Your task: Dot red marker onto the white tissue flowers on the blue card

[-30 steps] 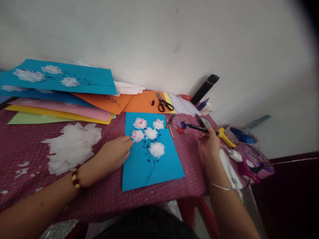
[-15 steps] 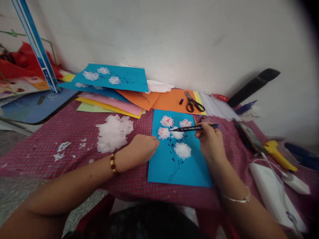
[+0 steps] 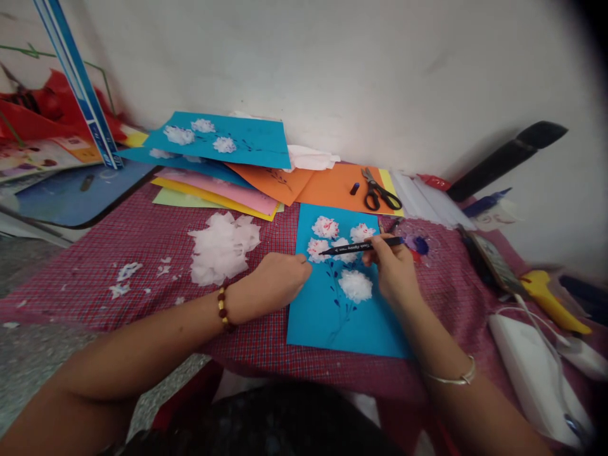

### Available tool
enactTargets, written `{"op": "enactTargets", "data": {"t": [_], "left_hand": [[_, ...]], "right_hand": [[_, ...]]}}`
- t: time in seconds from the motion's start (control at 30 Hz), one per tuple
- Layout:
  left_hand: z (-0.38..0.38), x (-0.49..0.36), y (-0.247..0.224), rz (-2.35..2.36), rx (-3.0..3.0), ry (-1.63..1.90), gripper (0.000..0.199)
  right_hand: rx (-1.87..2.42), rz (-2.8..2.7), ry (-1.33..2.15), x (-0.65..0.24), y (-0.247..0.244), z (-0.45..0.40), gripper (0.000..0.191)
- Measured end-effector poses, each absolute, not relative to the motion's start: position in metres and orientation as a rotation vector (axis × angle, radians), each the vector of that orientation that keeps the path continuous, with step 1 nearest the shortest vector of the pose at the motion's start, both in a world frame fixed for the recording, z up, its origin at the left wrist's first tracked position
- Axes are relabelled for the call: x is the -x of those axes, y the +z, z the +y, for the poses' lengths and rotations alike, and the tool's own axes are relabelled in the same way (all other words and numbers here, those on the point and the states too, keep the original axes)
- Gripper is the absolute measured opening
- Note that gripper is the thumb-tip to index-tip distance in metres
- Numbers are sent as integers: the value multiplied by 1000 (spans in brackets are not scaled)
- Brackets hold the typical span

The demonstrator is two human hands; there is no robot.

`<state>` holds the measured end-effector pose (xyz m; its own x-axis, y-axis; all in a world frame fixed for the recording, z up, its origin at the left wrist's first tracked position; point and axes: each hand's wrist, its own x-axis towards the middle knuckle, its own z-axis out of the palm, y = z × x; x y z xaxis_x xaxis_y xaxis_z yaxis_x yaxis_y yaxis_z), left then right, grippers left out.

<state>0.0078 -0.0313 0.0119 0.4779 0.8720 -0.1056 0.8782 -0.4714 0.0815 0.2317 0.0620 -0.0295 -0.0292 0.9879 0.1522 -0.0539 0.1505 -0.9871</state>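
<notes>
A blue sheet of paper (image 3: 308,323) lies on the checked cloth, with a painted dark blue stem and several white tissue flowers, some touched with red. My right hand (image 3: 396,269) is closed around a black marker pen (image 3: 354,247), held nearly level. Its tip points left, over the red-marked left flower (image 3: 316,249); I cannot tell whether it touches. My left hand (image 3: 273,280) rests at the sheet's left edge with its fingers closed; whatever they may hold is hidden. Left of it is a pile of white tissue pieces (image 3: 221,250).
Coloured papers (image 3: 266,199) are stacked at the back, a flowered blue sheet (image 3: 256,142) on top. Scissors (image 3: 377,193) and a small dark cap (image 3: 354,189) lie on orange paper. Right are a paint-smeared plastic patch (image 3: 420,246), a phone (image 3: 494,263), a yellow-handled tool (image 3: 546,297) and a white power bank (image 3: 527,367).
My right hand has moved left, bringing the marker tip from between two flowers onto the left one. The paint-smeared patch behind that hand now shows. The view has shifted slightly.
</notes>
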Motion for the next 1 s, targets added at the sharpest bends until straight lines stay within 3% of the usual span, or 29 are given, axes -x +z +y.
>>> {"op": "enactTargets", "data": {"t": [0.47, 1.0], "left_hand": [[-31, -4, 3, 1534, -2627, -35, 17], [-29, -3, 0, 1536, -2626, -29, 15]], "right_hand": [[1088, -1050, 1201, -253, -23, 80, 40], [1091, -1193, 1133, -245, -25, 76, 31]]}}
